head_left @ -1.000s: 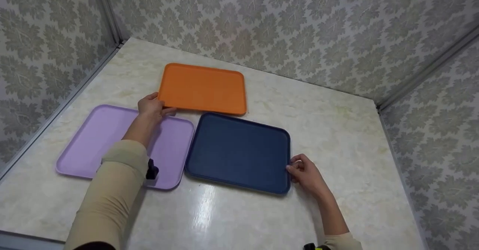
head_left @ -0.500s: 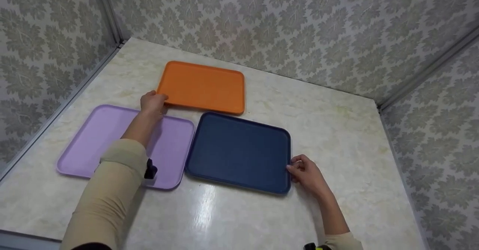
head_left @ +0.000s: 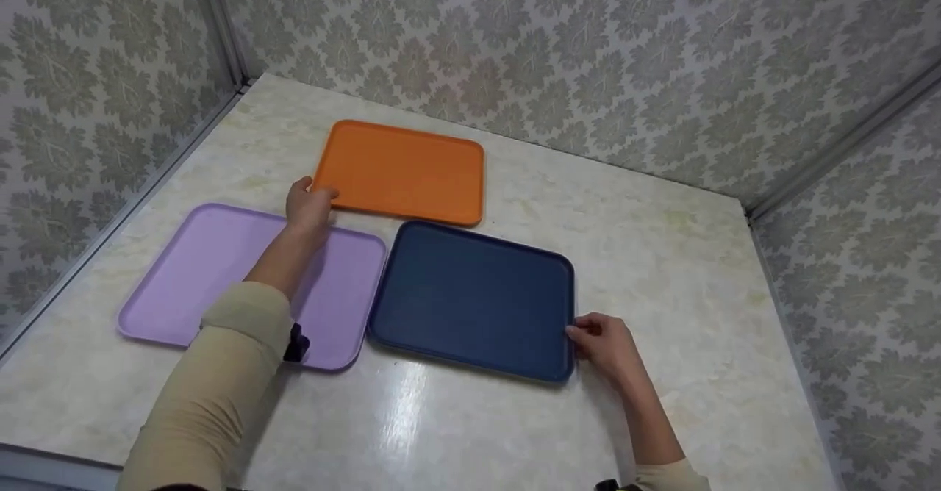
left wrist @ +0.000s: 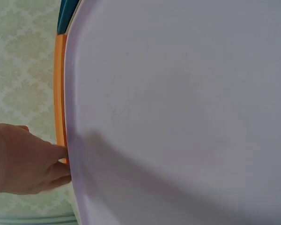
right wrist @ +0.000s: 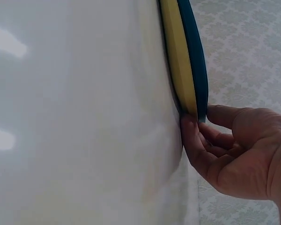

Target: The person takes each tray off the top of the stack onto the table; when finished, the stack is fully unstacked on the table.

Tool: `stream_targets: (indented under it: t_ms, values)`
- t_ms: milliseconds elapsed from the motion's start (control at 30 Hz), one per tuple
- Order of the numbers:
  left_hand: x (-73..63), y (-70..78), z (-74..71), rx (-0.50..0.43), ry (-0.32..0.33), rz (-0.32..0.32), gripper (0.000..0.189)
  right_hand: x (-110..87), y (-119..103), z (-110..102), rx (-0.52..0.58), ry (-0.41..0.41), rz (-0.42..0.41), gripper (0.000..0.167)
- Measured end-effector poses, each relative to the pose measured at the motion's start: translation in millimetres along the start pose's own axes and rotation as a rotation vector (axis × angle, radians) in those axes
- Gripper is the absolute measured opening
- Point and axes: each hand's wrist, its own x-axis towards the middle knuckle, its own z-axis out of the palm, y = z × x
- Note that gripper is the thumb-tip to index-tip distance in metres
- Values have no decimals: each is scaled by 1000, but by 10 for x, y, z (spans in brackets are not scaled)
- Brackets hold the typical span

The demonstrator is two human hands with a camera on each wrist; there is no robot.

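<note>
My left hand grips the near left corner of an orange tray, its thumb over the rim. In the left wrist view the same hand shows at the tray's thin orange edge. My right hand pinches the right edge of a dark blue tray. A yellow layer shows directly under the blue rim in the right wrist view, between my thumb and fingers. Under my left forearm lies a lilac tray, close beside the blue one.
A pale marbled table carries the trays. Patterned wall panels stand along its back and both sides. Table surface shows to the right of the blue tray and in front of it.
My left hand has gone from spread fingers at the orange tray's corner to a thumb-over grip, and the tray has shifted slightly. My right hand stays at the blue tray's edge.
</note>
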Motion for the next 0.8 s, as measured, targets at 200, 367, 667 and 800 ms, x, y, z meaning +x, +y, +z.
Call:
stream_targets:
  t_ms: [200, 367, 667, 800]
  values:
    - [-239, -99, 42, 64, 110, 215, 53, 1, -42, 16, -3, 22, 18, 24]
    - [-471, -185, 66, 159, -79, 215, 39, -1, -64, 0, -8, 34, 51, 23]
    - [-748, -447, 142, 523, -410, 168, 35, -4, -96, 21, -19, 51, 39, 15]
    - [-783, -493, 164, 635, -394, 258, 36, -5, -106, 31, -57, 73, 19, 12]
